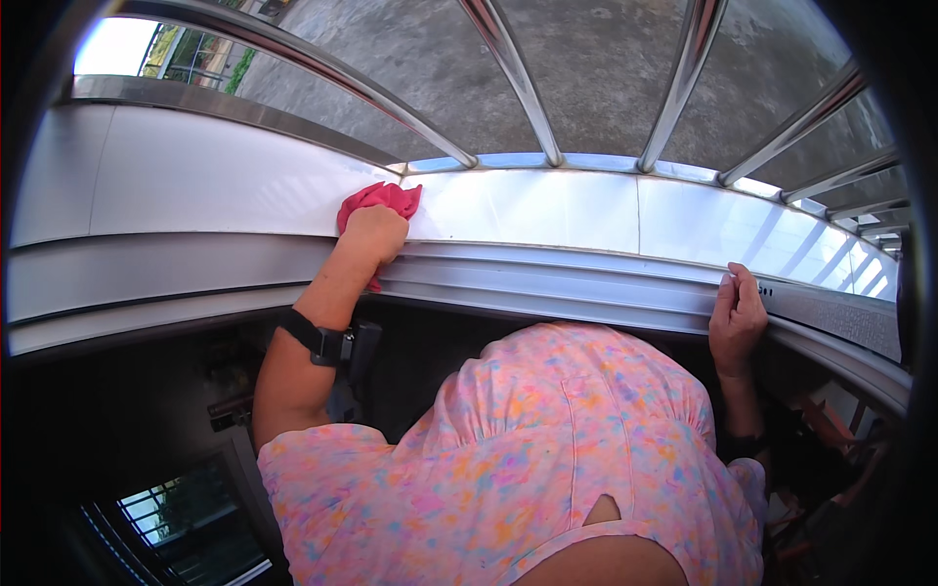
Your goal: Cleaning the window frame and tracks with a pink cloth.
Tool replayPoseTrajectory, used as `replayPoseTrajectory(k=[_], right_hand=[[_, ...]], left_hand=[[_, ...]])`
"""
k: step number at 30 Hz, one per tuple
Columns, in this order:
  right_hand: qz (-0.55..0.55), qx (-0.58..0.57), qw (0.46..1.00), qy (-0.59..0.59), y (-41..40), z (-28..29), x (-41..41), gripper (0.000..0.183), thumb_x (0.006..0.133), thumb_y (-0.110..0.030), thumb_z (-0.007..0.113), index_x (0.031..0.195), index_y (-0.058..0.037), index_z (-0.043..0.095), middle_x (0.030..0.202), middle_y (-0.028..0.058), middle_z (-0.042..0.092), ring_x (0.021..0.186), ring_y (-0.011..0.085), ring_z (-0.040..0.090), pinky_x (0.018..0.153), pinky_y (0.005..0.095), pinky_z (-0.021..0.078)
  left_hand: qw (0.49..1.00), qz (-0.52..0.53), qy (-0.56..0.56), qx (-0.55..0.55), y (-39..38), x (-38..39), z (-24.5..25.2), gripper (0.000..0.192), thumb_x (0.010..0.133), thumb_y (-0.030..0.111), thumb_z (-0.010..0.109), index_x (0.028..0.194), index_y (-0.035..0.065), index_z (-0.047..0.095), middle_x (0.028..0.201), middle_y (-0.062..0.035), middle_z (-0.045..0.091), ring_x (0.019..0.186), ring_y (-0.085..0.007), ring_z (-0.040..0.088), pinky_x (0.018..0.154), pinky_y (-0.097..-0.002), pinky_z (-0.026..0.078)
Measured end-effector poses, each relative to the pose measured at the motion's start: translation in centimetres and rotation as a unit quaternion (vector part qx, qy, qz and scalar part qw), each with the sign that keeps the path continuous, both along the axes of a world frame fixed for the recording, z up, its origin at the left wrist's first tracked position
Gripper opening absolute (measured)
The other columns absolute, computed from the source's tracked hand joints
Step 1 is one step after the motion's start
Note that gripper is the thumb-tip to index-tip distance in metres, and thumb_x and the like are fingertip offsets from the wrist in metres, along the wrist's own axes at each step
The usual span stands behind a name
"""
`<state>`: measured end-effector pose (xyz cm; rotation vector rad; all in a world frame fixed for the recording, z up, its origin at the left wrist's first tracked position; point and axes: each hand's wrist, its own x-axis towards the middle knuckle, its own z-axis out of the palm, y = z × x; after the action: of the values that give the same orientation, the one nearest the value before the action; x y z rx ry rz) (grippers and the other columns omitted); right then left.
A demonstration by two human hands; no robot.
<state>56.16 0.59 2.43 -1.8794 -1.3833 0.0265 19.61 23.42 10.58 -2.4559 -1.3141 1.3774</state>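
Note:
My left hand (377, 233) is closed around a bunched red cloth (381, 196), which touches the white tiled window sill (520, 209) near its inner corner. A tail of the cloth hangs below the hand over the grooved metal window track (542, 272). At the right, my right hand (737, 315) rests at the track, beside the edge of a sliding window frame (828, 308). Its fingers are raised and partly bent, and nothing shows in them; the palm side is partly hidden.
Shiny metal security bars (524, 95) stand along the sill's outer edge, with a concrete ground (586, 66) beyond them. White tiles (212, 172) line the left side. Behind me lies a dark room with a window (190, 505) at the lower left.

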Motion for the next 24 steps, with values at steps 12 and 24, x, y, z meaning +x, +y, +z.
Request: replayPoseTrajectory(k=[12, 24], right_hand=[[0.005, -0.004, 1.000, -0.001, -0.1, 0.1, 0.1, 0.014, 0.084, -0.002, 0.052, 0.096, 0.0036, 0.057, 0.084, 0.0192, 0.061, 0.072, 0.0318, 0.062, 0.063, 0.0340, 0.0489], [0.004, 0.020, 1.000, -0.024, -0.1, -0.1, -0.1, 0.013, 0.084, -0.001, 0.052, 0.095, 0.0037, 0.056, 0.083, 0.0186, 0.061, 0.072, 0.0317, 0.061, 0.062, 0.0345, 0.0482]], left_hand=[[0.994, -0.073, -0.080, 0.018, 0.4, -1.3, -1.4, 0.016, 0.070, 0.000, 0.054, 0.080, -0.0003, 0.066, 0.084, -0.0182, 0.063, 0.084, -0.0315, 0.062, 0.068, -0.0399, 0.052], [0.983, 0.050, -0.176, 0.024, 0.4, -1.4, -2.4, 0.010, 0.068, 0.000, 0.058, 0.077, -0.0029, 0.061, 0.081, -0.0223, 0.061, 0.083, -0.0357, 0.060, 0.075, -0.0425, 0.048]])
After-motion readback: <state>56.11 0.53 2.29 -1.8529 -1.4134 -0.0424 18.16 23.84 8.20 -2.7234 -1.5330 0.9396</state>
